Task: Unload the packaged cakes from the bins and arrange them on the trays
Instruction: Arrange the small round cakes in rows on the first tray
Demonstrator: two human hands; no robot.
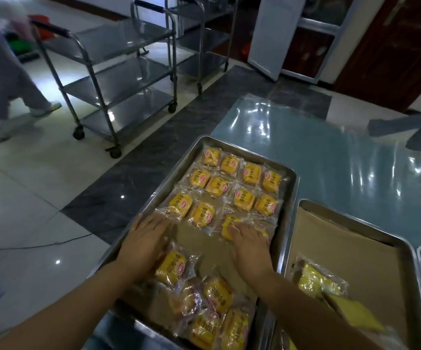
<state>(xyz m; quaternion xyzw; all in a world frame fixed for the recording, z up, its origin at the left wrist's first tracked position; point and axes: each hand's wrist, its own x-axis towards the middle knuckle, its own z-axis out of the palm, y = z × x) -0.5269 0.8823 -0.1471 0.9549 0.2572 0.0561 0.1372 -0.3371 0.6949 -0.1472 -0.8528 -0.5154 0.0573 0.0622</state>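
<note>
Head camera: the left hand [143, 238] lies flat, fingers straight, gripping nothing, bracing row 3's end by the left rim of the paper-lined rectangular steel tray [164, 184]. The right hand [251, 242] presses flat on a yellow cellophane-wrapped cake [228, 227], probably sliding it into row 3 to keep the grid tight. Loose cakes [217, 294] lie heaped at its near end.

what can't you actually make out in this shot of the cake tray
Head view only:
- Yellow wrapped cake under the right hand: mostly covered by its fingers.
- Paper-lined steel tray on the right: cut off by the lower edge.
- Wrapper print: too small and blurred to read.
- Bins: not in view.
- Walking person, upper left: motion-blurred.
</note>
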